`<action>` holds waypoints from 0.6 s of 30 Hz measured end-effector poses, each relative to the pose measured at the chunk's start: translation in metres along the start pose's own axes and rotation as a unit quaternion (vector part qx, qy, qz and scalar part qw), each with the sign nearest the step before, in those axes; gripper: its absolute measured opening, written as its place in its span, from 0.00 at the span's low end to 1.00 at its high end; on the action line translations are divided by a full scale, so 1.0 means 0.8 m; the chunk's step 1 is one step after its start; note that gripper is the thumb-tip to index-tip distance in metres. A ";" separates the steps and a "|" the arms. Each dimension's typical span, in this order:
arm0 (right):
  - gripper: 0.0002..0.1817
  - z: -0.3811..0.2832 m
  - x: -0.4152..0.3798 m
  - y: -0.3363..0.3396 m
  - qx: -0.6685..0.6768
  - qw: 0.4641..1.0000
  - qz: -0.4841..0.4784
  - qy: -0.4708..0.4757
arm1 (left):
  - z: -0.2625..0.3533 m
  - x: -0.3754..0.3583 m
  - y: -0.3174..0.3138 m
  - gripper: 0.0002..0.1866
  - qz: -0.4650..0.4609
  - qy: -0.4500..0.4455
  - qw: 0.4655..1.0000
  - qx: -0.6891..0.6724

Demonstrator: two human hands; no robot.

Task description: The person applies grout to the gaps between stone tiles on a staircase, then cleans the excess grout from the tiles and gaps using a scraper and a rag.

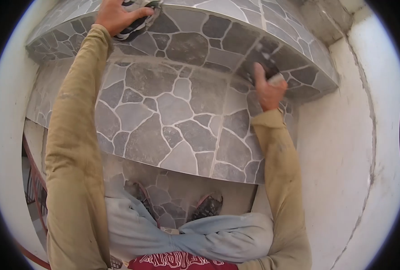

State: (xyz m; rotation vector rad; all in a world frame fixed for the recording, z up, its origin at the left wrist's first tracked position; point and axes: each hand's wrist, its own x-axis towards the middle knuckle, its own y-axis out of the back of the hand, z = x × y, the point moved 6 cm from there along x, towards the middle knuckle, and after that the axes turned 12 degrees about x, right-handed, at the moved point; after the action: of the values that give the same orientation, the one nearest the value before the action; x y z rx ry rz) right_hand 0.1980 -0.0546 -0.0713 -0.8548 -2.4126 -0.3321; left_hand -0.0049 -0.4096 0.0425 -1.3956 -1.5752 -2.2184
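Observation:
At the upper left, my left hand [114, 17] is closed on a black and white cloth [139, 22], which lies against the edge of the upper stone-patterned step [186, 47]. My right hand [270, 90], smeared by motion, is at the riser of that step on the right. Its thumb points up and its fingers are bent round something dark [265, 60], too blurred to name. Between and below the hands lies the lower step [164, 112], with grey stone shapes and pale joints.
A pale wall [330, 148] with a long crack stands on the right, another pale wall [11, 112] on the left. A reddish railing [35, 166] is at the lower left. Two dark shoes [207, 206] stand below the lower step's edge.

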 end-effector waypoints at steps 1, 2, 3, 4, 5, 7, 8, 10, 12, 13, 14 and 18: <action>0.14 0.004 0.008 -0.006 0.005 1.000 -0.008 0.002 | 0.001 0.001 0.000 0.31 0.009 -0.008 1.000 0.002; 0.14 0.006 0.012 -0.012 -0.014 0.999 -0.031 0.033 | -0.003 -0.002 0.002 0.31 0.006 0.000 1.000 0.006; 0.14 0.009 0.009 -0.013 -0.036 0.996 -0.049 0.058 | -0.004 -0.002 0.004 0.31 0.000 0.011 1.000 0.010; 0.14 0.012 0.005 -0.019 -0.039 0.997 -0.048 0.051 | -0.001 -0.001 0.001 0.31 -0.005 0.015 1.000 0.011; 0.14 0.011 0.005 -0.038 -0.054 0.994 -0.083 0.049 | -0.001 -0.001 0.000 0.31 -0.010 0.018 1.000 0.003; 0.14 0.015 0.007 -0.041 -0.114 0.988 -0.093 0.039 | 0.004 0.000 -0.003 0.31 -0.013 0.016 1.000 -0.013; 0.14 0.010 0.005 -0.033 -0.113 0.988 -0.096 0.042 | 0.001 -0.002 0.000 0.31 -0.017 0.022 0.999 -0.021; 0.13 0.005 0.003 -0.010 0.075 0.997 0.016 0.021 | -0.002 0.006 -0.001 0.31 -0.010 0.019 1.000 -0.013; 0.14 0.011 -0.001 -0.032 0.032 0.998 -0.040 0.021 | -0.007 -0.007 -0.006 0.31 -0.022 0.021 0.999 -0.012; 0.15 0.013 -0.001 -0.041 -0.013 0.996 -0.078 0.031 | -0.006 -0.005 -0.006 0.32 -0.018 0.012 1.000 -0.005; 0.17 0.013 0.002 -0.050 -0.057 0.991 -0.115 0.045 | -0.005 0.000 -0.003 0.32 -0.009 0.002 1.000 0.003; 0.18 0.023 -0.021 -0.076 -0.114 0.973 -0.143 0.141 | -0.008 -0.001 -0.005 0.32 -0.015 0.022 1.000 -0.006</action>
State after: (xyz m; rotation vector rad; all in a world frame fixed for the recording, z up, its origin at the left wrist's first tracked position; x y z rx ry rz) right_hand 0.1621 -0.1022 -0.0989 -0.5072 -2.2530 -0.7985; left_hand -0.0102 -0.4130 0.0386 -1.3263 -1.5815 -2.2633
